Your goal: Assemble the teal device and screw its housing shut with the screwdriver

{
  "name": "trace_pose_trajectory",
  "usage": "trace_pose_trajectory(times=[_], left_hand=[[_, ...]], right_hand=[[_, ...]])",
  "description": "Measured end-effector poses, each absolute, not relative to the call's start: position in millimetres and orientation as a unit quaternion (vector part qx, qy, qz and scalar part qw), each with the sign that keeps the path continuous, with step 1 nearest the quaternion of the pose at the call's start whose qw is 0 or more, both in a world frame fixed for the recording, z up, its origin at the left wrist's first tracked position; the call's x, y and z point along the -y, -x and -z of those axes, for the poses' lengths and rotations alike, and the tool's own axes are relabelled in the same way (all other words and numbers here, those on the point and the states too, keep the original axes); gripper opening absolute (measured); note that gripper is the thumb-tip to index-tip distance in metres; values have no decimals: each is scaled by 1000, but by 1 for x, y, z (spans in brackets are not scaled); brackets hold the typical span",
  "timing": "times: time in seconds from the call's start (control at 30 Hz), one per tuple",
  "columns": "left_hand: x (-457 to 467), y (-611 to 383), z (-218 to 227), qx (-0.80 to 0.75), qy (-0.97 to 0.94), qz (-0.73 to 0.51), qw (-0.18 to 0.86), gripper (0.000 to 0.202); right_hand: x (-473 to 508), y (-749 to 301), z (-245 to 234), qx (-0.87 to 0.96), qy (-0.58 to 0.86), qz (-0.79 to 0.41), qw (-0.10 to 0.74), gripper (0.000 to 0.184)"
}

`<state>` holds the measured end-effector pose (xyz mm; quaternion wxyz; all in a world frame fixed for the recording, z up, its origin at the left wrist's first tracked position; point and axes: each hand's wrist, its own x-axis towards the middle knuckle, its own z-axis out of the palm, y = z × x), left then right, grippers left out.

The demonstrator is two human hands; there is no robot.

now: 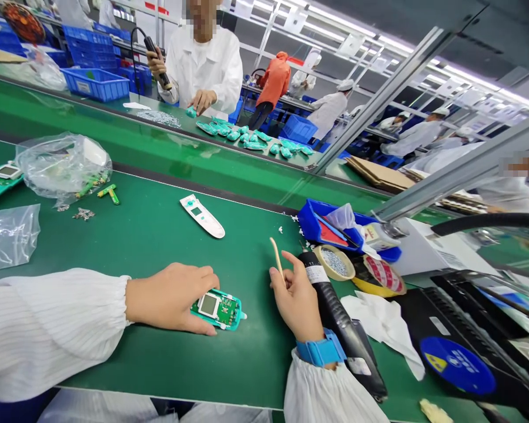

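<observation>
My left hand [171, 296] rests on and grips a teal device casing with an exposed green circuit board and small screen [218, 309], which lies on the green conveyor belt [158, 235]. My right hand [296, 296] pinches a thin wooden stick [277, 260] between thumb and fingers, tip upward. A blue wristband [321, 348] circles that wrist. Just right of this hand lies a black corded power tool [335, 311]. A white device cover [203, 216] lies face up on the belt, beyond my hands.
A blue bin [317, 226] and rolls of tape [335, 262] stand at the right. Plastic bags [64, 164] and a teal board [4, 179] lie at the left. Beyond a metal rail, a co-worker [203, 64] holds a corded screwdriver over several teal pieces.
</observation>
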<state>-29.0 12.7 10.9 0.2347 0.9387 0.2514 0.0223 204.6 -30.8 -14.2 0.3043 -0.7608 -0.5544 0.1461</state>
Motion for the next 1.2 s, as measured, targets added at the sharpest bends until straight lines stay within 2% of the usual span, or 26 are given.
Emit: trace_pose_trajectory(times=[0.37, 0.67, 0.83, 0.97, 1.03, 1.13, 1.2], left_hand=[[-17, 31, -21, -295, -900, -17, 320, 39], [-17, 31, -21, -299, -896, -19, 328, 40], [-15, 31, -21, -298, -903, -31, 308, 41], [-13, 29, -18, -298, -911, -43, 283, 43], [-13, 26, -15, -295, -916, -51, 266, 47], [-16, 20, -14, -289, -924, -41, 247, 52], [-21, 19, -17, -289, -924, 4, 252, 38]], right_hand=[[29, -208, 16, 538, 760, -169, 323, 49], [28, -208, 15, 554, 759, -139, 311, 48], [25, -217, 17, 570, 782, -30, 249, 41], [19, -217, 10, 623, 747, 157, 171, 39], [9, -209, 3, 637, 721, 213, 170, 37], [-20, -191, -4, 694, 663, 144, 241, 39], [-48, -176, -3, 729, 626, 48, 273, 46]])
